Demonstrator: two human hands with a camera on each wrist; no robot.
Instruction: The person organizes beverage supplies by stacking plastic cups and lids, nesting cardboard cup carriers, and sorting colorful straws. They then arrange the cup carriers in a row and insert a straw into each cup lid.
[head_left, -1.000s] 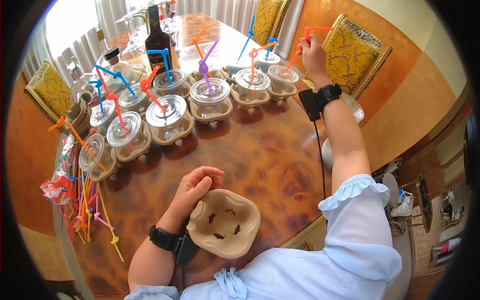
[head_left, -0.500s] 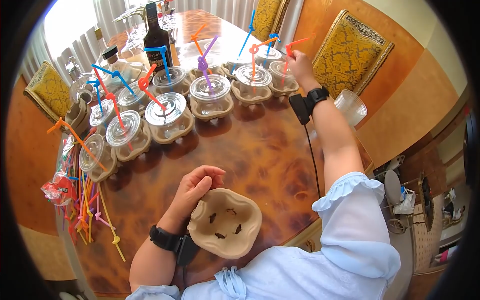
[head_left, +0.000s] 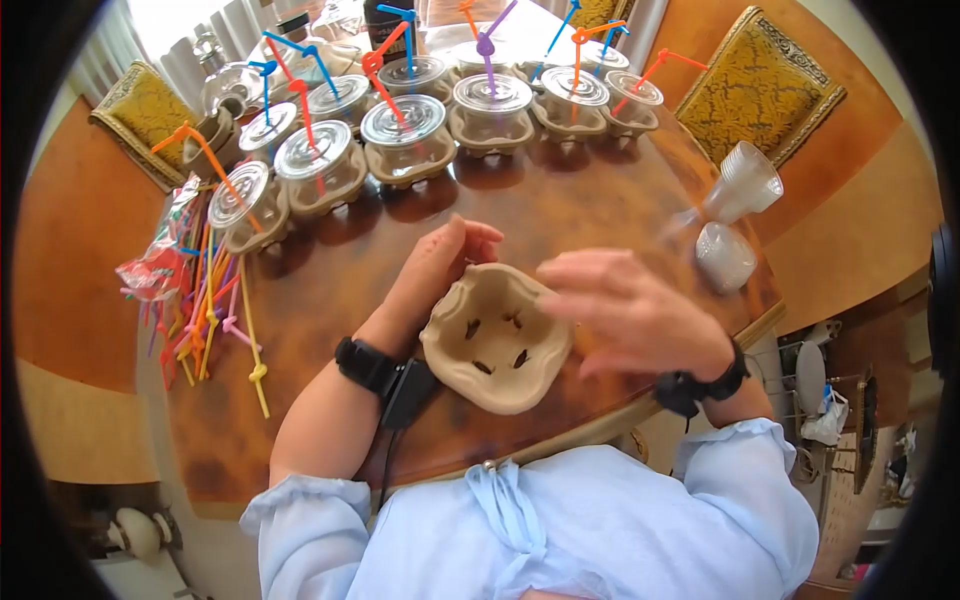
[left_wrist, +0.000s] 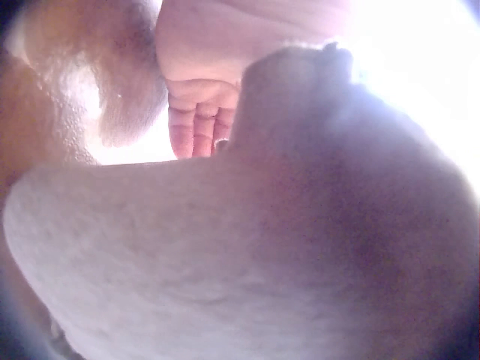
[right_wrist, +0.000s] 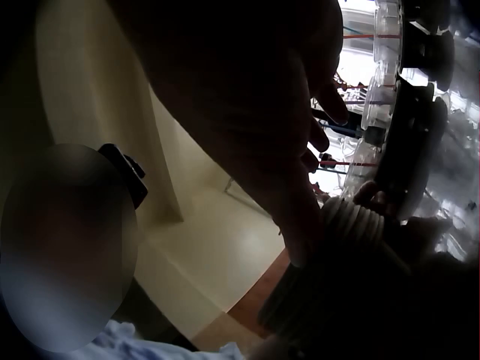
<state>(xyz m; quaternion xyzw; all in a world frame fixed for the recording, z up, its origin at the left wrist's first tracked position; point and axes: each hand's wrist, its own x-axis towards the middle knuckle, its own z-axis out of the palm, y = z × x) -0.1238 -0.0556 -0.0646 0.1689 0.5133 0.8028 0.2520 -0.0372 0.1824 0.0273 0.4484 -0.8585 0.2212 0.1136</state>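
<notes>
A brown moulded-pulp cup carrier (head_left: 497, 385) sits near the table's front edge, hollow side up, with several small slits in its base. In the right wrist view, layered rims (right_wrist: 356, 221) show it is a stack. My left hand (head_left: 440, 262) rests along the far left side of the carrier; the left wrist view shows its fingers (left_wrist: 202, 127) fairly straight behind the pulp wall. My right hand (head_left: 635, 310), blurred, hovers at the carrier's right rim, fingers extended and holding nothing. At the far right of the lidded cups, a cup (head_left: 632, 95) bears a red knotted straw (head_left: 655, 72).
Lidded clear cups (head_left: 404, 125) with knotted straws stand in pulp carriers across the table's back. Loose knotted straws (head_left: 210, 300) and a red-printed wrapper (head_left: 150, 275) lie at the left. Stacked clear cups (head_left: 745, 180) and another clear stack (head_left: 725, 258) lie at the right edge.
My right hand has let go of the red straw, now standing in the far right cup, and has come back to the carrier. The head view has tilted down. My left hand stays beside the carrier.
</notes>
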